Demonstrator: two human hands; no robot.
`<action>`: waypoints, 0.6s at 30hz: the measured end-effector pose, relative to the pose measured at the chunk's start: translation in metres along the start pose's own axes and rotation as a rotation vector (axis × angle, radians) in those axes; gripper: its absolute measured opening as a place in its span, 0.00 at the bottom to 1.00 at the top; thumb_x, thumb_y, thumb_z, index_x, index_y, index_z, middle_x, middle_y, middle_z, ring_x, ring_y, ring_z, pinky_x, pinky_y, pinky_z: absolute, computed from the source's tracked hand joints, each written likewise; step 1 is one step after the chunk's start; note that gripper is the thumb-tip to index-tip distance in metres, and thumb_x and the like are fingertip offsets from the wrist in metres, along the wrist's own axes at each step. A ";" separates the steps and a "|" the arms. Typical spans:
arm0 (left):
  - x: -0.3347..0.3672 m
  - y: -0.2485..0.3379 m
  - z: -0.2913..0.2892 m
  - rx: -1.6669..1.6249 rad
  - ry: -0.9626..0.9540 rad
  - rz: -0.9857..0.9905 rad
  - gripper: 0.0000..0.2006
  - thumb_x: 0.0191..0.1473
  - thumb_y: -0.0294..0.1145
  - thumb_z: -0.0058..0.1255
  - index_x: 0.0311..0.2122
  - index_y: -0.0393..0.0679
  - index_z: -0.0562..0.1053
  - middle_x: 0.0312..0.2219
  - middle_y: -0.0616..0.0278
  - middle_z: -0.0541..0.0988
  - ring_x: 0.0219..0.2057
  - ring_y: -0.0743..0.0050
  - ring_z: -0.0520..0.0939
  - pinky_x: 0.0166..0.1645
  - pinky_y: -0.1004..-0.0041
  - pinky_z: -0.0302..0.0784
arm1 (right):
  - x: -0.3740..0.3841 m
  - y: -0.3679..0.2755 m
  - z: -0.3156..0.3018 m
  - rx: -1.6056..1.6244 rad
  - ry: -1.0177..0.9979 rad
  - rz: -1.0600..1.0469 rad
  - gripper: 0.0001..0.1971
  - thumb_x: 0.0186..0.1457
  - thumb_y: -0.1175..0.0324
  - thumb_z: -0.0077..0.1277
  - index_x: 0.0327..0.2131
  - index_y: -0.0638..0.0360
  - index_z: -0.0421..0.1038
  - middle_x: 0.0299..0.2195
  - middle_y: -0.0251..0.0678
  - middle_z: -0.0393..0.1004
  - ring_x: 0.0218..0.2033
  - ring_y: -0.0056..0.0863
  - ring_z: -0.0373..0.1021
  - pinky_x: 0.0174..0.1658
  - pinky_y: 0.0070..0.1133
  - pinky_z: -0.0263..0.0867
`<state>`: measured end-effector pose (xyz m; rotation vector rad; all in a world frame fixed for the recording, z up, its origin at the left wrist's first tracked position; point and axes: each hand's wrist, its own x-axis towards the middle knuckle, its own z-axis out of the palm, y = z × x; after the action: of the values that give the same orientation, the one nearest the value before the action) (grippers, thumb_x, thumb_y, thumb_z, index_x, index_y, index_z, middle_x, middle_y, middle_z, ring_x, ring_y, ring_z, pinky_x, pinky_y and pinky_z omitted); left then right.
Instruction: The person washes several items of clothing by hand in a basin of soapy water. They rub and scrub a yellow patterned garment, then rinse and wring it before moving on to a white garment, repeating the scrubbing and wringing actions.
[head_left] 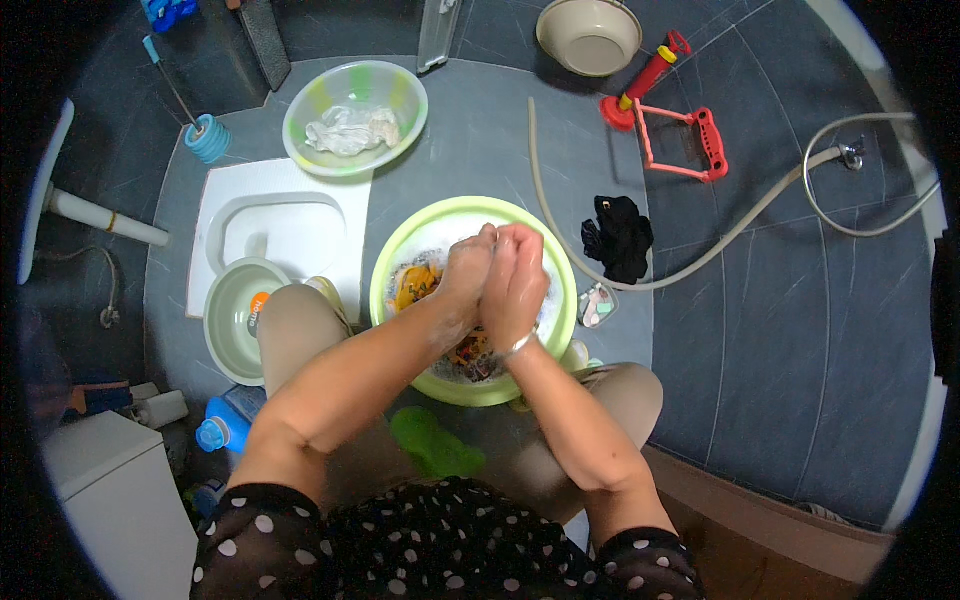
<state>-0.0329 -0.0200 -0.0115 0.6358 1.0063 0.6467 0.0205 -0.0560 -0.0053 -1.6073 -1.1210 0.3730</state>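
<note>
My left hand [467,268] and my right hand [514,283] are pressed together over a round lime-green basin [392,225]. Both look wet, with their fingers closed. Whatever lies between them, if anything, is hidden. White suds and a dark cloth with a yellow pattern [415,285] fill the basin below my hands. More of the patterned cloth shows under my wrists. The basin stands on the grey floor between my knees.
A squat toilet [355,215], a pale green bowl [225,345] and a basin with white cloth [345,132] are at left. Right of my basin lie a black cloth [622,240] and a hose [700,262]. A blue bottle [226,424] stands by my left knee.
</note>
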 end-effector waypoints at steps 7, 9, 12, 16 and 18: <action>-0.013 0.013 0.007 -0.029 0.086 -0.072 0.20 0.57 0.43 0.39 0.43 0.34 0.68 0.34 0.54 0.73 0.33 0.66 0.75 0.37 0.66 0.72 | 0.036 0.063 -0.015 0.503 -0.184 0.527 0.12 0.59 0.62 0.43 0.31 0.62 0.66 0.23 0.33 0.70 0.23 0.21 0.63 0.29 0.20 0.62; -0.002 0.010 -0.005 -0.199 0.124 -0.115 0.20 0.58 0.44 0.39 0.44 0.34 0.67 0.33 0.53 0.74 0.30 0.62 0.77 0.35 0.64 0.74 | 0.038 0.042 -0.022 0.745 -0.242 0.748 0.13 0.59 0.60 0.43 0.30 0.62 0.67 0.24 0.32 0.70 0.23 0.20 0.64 0.29 0.20 0.63; -0.004 0.020 -0.008 -0.408 0.035 -0.027 0.18 0.61 0.42 0.36 0.42 0.34 0.66 0.33 0.53 0.75 0.29 0.61 0.79 0.34 0.63 0.77 | 0.036 0.031 -0.034 0.844 -0.232 0.727 0.14 0.60 0.59 0.43 0.30 0.61 0.68 0.25 0.31 0.70 0.26 0.21 0.67 0.32 0.20 0.65; 0.009 0.006 -0.014 -0.444 0.002 -0.006 0.19 0.61 0.43 0.35 0.41 0.35 0.67 0.31 0.55 0.75 0.29 0.64 0.79 0.33 0.64 0.76 | 0.028 0.025 -0.028 0.820 -0.181 0.703 0.12 0.60 0.61 0.42 0.31 0.60 0.68 0.26 0.32 0.71 0.25 0.23 0.68 0.31 0.19 0.65; 0.016 0.004 -0.013 -0.314 0.032 0.018 0.19 0.61 0.45 0.35 0.39 0.36 0.68 0.31 0.56 0.75 0.32 0.65 0.78 0.39 0.65 0.73 | 0.022 0.021 -0.018 0.605 -0.083 0.487 0.10 0.59 0.64 0.43 0.31 0.59 0.68 0.26 0.33 0.71 0.26 0.20 0.68 0.31 0.19 0.65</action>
<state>-0.0392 -0.0036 -0.0223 0.3603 0.9047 0.8135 0.0545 -0.0478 -0.0109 -1.3011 -0.5729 1.0028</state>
